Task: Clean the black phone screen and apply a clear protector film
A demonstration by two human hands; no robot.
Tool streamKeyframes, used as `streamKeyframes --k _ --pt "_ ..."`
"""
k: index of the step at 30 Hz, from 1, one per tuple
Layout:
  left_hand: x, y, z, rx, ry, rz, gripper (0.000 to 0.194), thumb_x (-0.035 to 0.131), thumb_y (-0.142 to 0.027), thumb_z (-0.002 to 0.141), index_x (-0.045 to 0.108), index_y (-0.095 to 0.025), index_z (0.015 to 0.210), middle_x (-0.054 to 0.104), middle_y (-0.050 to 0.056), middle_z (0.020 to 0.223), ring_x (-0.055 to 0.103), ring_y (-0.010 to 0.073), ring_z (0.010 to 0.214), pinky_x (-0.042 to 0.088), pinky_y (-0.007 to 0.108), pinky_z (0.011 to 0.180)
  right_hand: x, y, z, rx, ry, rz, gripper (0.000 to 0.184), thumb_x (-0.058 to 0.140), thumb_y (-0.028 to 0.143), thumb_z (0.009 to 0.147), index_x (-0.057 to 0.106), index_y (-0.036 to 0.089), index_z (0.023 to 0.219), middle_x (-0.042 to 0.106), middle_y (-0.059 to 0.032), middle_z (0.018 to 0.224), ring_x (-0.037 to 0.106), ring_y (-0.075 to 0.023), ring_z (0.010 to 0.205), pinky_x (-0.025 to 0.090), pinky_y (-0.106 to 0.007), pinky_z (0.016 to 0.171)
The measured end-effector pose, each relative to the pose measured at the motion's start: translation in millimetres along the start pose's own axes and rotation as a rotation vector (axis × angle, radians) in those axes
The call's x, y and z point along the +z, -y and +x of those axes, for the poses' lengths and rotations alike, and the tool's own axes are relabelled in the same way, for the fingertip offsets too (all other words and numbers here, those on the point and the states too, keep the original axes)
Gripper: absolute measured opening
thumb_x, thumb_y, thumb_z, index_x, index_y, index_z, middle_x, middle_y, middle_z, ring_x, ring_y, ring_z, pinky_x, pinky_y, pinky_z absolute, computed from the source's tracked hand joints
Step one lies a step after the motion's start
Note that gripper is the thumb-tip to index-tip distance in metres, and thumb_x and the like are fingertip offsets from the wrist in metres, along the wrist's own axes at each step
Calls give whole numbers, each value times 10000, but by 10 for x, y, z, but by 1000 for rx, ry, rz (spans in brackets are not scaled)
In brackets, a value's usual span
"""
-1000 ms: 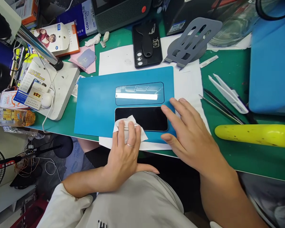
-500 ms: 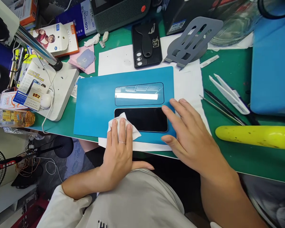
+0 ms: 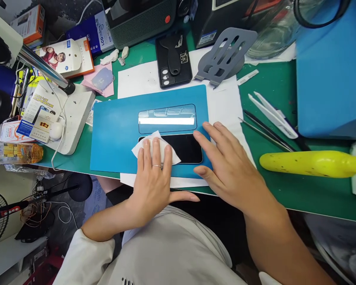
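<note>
My left hand lies flat with fingers stretched out, pressing a white wipe onto the left part of a phone. The phone lies screen up, its black screen partly hidden by the wipe. My right hand is open, its fingers apart around the phone's right end; the index fingertip is at the far right corner. Just beyond the phone is a clear screen protector with a black border, reflecting a bright strip of light. Both items rest on a blue mat.
Behind the mat lie a black phone and a grey slotted stand. White tweezers and a yellow bottle are on the right. A lamp base and a drink bottle stand left, near the table's front edge.
My left hand has slid the wipe slightly to the right along the screen, covering more of its middle. My right hand keeps its place by the phone's right end. The view has shifted a little.
</note>
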State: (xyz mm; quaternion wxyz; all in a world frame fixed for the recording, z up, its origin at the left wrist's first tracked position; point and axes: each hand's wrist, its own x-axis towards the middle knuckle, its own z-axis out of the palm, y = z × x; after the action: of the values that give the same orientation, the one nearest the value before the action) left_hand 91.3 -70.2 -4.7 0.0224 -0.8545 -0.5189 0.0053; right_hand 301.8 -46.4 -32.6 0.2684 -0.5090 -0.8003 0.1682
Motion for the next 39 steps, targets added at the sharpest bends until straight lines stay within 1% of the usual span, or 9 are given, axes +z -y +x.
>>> streamKeyframes --k 4,10,15,19,23,26,29,34,39 --pt "45 -144 100 -8 -50 -4 1385 324 -1054 677 325 -57 1638 304 371 1664 252 564 1571 282 659 1225 0 -3 2 0 -9 19 814 274 713 1022 268 259 1697 356 -187 1719 289 -410 1609 328 -675 1246" --pt "94 -192 172 -2 -85 -39 1376 355 -1048 705 267 -69 1668 271 364 1680 219 562 1582 249 677 1229 -47 3 10 -25 -59 85 721 340 682 1038 432 268 1621 421 -164 1689 346 -388 1589 375 -661 1230" --pt "101 -183 178 17 -98 -53 1335 391 -1029 729 254 -101 1678 254 361 1687 205 568 1584 257 679 1224 -77 34 21 -4 -151 88 446 530 428 1060 620 233 1450 557 -163 1584 470 -367 1519 426 -614 1221" --pt "106 -184 176 26 -95 -47 1336 432 -1021 727 278 -80 1663 250 377 1682 203 573 1582 255 679 1227 -89 49 25 -18 -171 84 350 544 281 1050 690 238 1365 575 -152 1562 499 -345 1497 461 -593 1205" --pt "109 -197 179 25 -90 -42 1343 429 -1023 722 301 -54 1643 266 382 1674 212 563 1583 251 671 1238 -93 42 18 -71 -137 95 412 536 177 1022 694 265 1392 523 -124 1614 466 -355 1519 456 -610 1207" --pt "100 -204 186 29 -89 -27 1344 410 -1023 727 321 -29 1628 287 381 1666 228 555 1582 244 656 1251 -87 37 16 -70 -88 86 483 525 147 1008 662 309 1443 490 -100 1645 422 -375 1545 458 -648 1192" --pt "87 -207 192 37 -86 -12 1345 403 -1024 728 335 -16 1617 308 379 1659 245 554 1576 250 641 1257 -79 35 16 -70 -83 77 511 525 136 998 652 328 1454 501 -87 1637 418 -377 1546 468 -656 1179" --pt "83 -211 197 45 -92 10 1328 388 -1018 745 350 -6 1604 326 371 1655 268 548 1570 260 629 1259 -72 25 15 -113 -99 48 557 529 85 966 640 293 1471 454 -98 1671 422 -388 1541 459 -648 1195" --pt "108 -212 205 50 -96 -13 1329 341 -1022 754 339 -2 1606 308 369 1664 253 539 1580 258 635 1260 -64 18 24 -154 -109 5 545 548 29 935 654 199 1442 446 -164 1661 418 -401 1539 468 -627 1196"
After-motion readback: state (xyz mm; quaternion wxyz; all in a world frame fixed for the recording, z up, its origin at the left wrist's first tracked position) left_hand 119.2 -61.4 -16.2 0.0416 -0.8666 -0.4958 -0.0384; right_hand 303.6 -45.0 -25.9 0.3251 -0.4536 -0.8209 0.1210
